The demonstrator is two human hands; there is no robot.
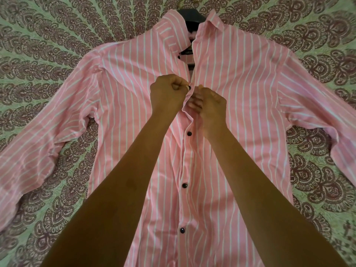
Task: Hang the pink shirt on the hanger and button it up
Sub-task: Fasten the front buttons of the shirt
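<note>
The pink shirt point(240, 97) with white stripes lies spread flat, front up, sleeves out to both sides. A dark hanger point(192, 15) shows inside the open collar, its gold hook at the top edge. Three dark buttons below my hands, the nearest one point(189, 133), sit fastened down the placket. My left hand point(167, 93) pinches the left placket edge at a dark button point(189, 87) at chest height. My right hand point(210, 106) grips the right placket edge just beside it. Above my hands the shirt front stands apart up to the collar.
The shirt rests on a green bedspread point(48, 45) printed with maroon paisley shapes, which fills the whole view around it. Both sleeves bend back toward me at the elbows.
</note>
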